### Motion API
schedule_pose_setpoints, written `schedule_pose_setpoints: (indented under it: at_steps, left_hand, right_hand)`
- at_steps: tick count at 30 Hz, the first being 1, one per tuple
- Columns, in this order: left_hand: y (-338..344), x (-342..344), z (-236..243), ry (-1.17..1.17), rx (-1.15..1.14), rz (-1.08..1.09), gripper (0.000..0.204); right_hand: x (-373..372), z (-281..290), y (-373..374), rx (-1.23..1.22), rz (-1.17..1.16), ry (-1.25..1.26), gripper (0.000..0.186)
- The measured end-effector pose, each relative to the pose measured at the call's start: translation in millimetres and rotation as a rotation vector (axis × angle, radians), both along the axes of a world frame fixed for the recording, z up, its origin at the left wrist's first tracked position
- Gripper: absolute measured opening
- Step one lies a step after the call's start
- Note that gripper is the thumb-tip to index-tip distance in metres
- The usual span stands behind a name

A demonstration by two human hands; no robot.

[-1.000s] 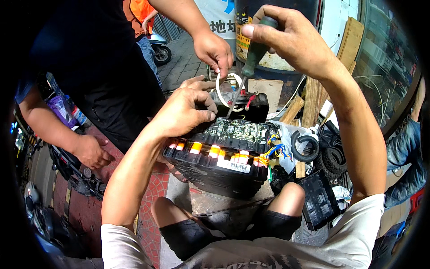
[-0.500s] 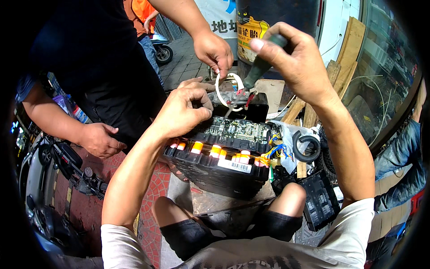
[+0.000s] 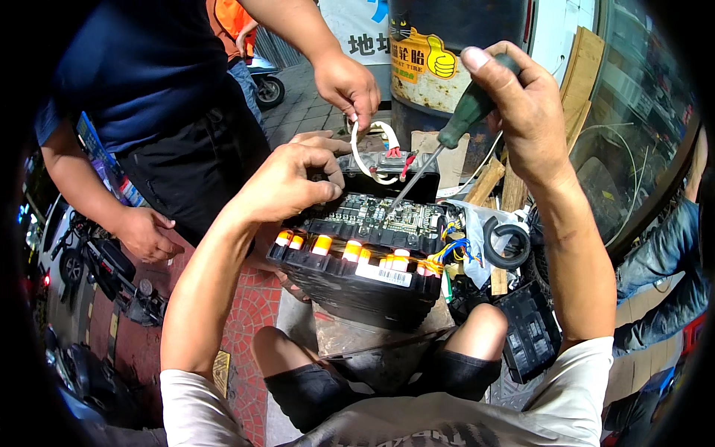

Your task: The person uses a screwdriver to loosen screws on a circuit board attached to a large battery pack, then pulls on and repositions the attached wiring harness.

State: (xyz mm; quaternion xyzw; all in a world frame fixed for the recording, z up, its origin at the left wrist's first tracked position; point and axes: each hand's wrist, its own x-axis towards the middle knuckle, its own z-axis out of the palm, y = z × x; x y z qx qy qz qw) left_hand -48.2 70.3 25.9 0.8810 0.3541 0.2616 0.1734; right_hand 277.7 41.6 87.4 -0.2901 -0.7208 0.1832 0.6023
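Note:
My right hand [image 3: 530,123] grips the dark green handle of a screwdriver [image 3: 471,113], raised at a slant. Its metal shaft points down and left, with the tip at the green circuit board [image 3: 357,216]; whether it touches a screw is too small to tell. The board lies on top of a black battery pack [image 3: 342,294] with orange and white cells along its near side. My left hand [image 3: 287,182] is curled at the pack's far left corner, some fingertips hidden. Beyond it, another person's hand [image 3: 346,86] pinches a looped white cable [image 3: 357,156] with red ends.
The pack stands on a worn stool-like support [image 3: 350,339] between my knees. Blue and yellow wires [image 3: 458,253] stick out at its right. Further right lie a black rubber ring [image 3: 508,244], wood pieces [image 3: 488,182] and a black case part [image 3: 523,328]. A dark drum [image 3: 454,89] stands behind.
The screwdriver's handle has swung up and right with my right hand, and its tip has shifted right along the board. My left hand stays at the pack's corner; the other person still holds the cable.

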Motion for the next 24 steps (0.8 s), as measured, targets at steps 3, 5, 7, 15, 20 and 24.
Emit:
schedule_pose_setpoints:
  at_steps: [3, 5, 7, 15, 20, 24]
  left_hand:
    - [3, -9, 1, -0.042, -0.035, -0.057, 0.014]
    - [5, -8, 1, -0.05, -0.047, -0.054, 0.015]
    - [7, -7, -1, -0.045, -0.021, -0.059, 0.015]
    - [8, -10, -3, -0.223, -0.168, -0.061, 0.013]
    - [15, -15, -5, -0.23, -0.203, -0.072, 0.013]
    - [13, -19, -2, -0.275, -0.423, -0.018, 0.012]
  right_hand:
    - [-10, -6, -9, -0.021, 0.011, 0.025, 0.039]
    - [-12, -10, -8, -0.011, 0.003, 0.029, 0.038]
    - [-15, -13, -7, -0.01, 0.003, 0.043, 0.038]
    - [-17, 12, -13, -0.154, 0.186, 0.22, 0.027]
    - [-52, -12, 8, 0.327, -0.021, -0.594, 0.016]
    - [-90, -43, 14, 0.519, -0.163, -0.888, 0.014]
